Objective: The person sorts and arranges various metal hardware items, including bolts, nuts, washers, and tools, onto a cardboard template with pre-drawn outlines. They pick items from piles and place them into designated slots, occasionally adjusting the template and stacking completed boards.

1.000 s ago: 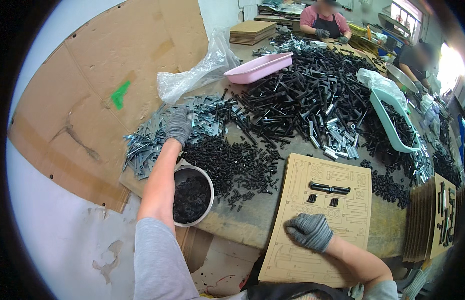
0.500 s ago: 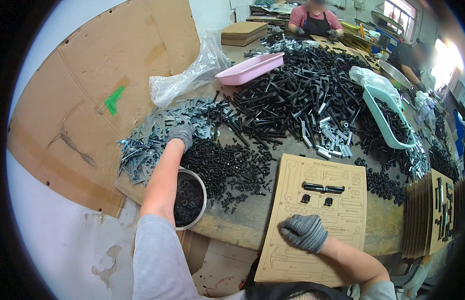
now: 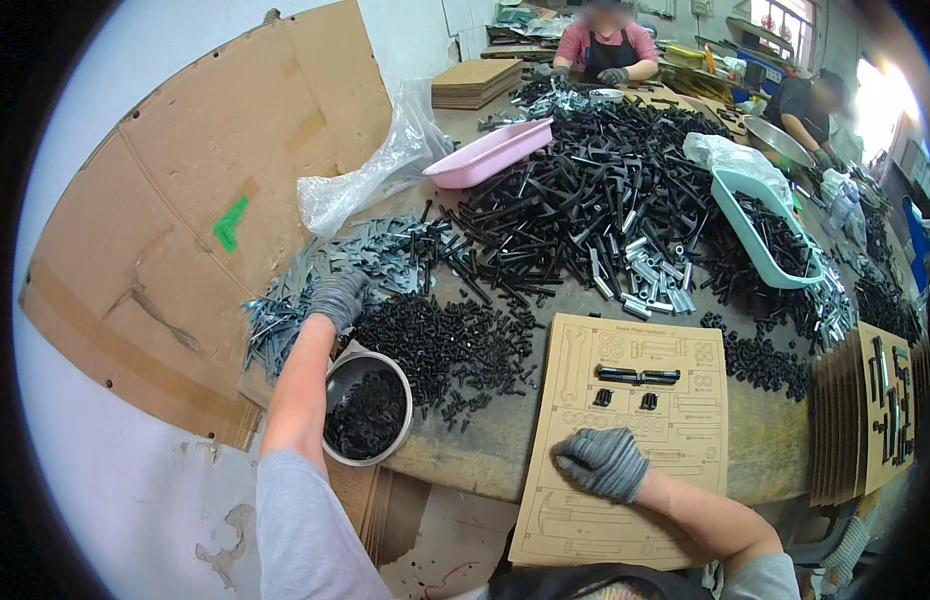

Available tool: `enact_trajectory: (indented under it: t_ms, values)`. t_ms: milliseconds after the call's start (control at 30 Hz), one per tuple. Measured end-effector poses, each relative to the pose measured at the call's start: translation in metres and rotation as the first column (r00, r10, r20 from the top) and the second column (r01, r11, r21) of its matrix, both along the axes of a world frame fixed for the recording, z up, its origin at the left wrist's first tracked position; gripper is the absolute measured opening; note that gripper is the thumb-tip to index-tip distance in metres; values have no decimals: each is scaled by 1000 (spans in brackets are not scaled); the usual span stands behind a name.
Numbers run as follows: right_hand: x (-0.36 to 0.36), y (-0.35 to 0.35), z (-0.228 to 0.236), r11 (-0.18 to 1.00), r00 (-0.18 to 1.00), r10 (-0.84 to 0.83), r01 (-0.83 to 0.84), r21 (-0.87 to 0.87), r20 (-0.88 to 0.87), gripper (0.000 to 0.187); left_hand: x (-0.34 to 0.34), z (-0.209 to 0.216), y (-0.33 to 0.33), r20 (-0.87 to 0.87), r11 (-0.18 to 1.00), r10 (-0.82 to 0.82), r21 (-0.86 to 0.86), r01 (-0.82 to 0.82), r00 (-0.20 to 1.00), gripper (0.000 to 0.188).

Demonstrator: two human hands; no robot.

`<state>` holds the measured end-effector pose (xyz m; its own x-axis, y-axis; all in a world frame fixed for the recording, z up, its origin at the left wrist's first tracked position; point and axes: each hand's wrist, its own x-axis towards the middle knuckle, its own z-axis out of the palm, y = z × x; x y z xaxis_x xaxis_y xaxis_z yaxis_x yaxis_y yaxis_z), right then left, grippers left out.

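My left hand [image 3: 340, 298], in a grey knit glove, reaches to the near side of a heap of flat silver-grey metal pieces [image 3: 290, 290] that look like small wrenches. Its fingertips are hidden, so what they hold does not show. My right hand [image 3: 602, 465], gloved alike, rests with curled fingers on a brown cardboard sheet [image 3: 685, 450] printed with tool and hardware outlines. Anything inside that fist is out of sight. Above it on the sheet lie two long black bolts [image 3: 638, 375] end to end and two small clusters of black parts [image 3: 626, 399].
A round metal bowl [image 3: 409, 405] of black parts stands at the table's front edge. Small black screws [image 3: 435, 350] spread beyond it. Farther back are a large black bolt heap [image 3: 595, 190], a pink tray [image 3: 488, 153] and a mint tray [image 3: 765, 250]. Two people work across the table.
My left hand has drawn slightly nearer and to the left along the grey metal heap. The right hand stays curled on the sheet. The whole view has shifted a little.
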<state>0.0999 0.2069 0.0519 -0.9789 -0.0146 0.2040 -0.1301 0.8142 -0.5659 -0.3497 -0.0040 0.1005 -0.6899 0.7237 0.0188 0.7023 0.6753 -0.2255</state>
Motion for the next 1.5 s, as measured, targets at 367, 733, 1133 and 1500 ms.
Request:
enact_trajectory:
  t_ms: [367, 733, 1133, 1500]
  values:
    - [1, -3, 0, 999, 1000, -29, 29, 30, 0, 19, 1, 4, 8, -132, 987, 102, 141, -83, 986, 26]
    - [0, 0, -1, 1000, 1000, 0, 0, 10, 30, 20, -21, -44, 32, -119, 960, -32, -280, -2, 992, 23]
    - [-4, 5, 6, 907, 990, -73, 116, -405, 120, 18, 46, 45, 18, 498, 419, -253, 829, -370, 829, 19]
    - [-18, 18, 58, 441, 969, -122, 247, -863, 215, 39, 286, 35, 93, 690, 386, -658, 653, -651, 302, 26]
